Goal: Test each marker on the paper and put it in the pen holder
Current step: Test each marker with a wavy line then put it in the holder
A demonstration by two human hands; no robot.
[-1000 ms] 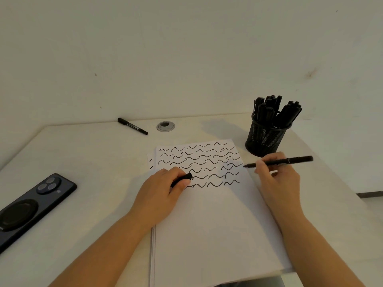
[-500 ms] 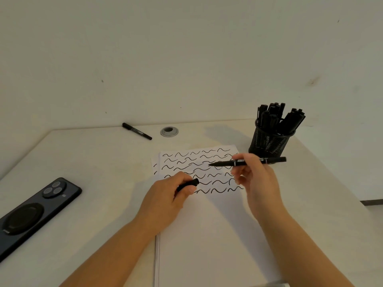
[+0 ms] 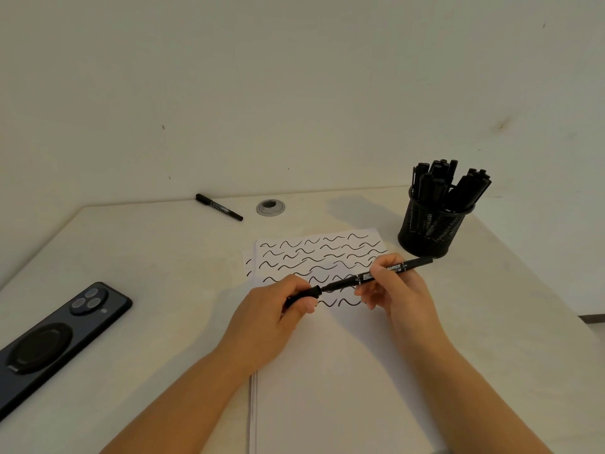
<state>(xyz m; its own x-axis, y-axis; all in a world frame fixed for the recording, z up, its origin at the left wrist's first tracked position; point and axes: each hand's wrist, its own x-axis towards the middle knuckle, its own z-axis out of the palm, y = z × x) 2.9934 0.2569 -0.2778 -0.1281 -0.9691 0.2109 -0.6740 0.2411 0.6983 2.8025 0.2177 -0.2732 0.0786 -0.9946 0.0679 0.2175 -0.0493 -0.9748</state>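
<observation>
A plain off-white wall [image 3: 294,77] fills the upper frame; below it a pale table [image 3: 147,273] with a round metal grommet [image 3: 270,208].

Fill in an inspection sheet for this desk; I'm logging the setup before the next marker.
Surface: pale desk, grommet at the back.
Job's things: paper with wavy test lines; marker tip at cap; holder full; spare marker at the back.
Clutter: phone lying at left.
Grippers: left hand grips cap; right hand holds marker.
Cables: nothing seen.
Surroundings: plain wall.
</observation>
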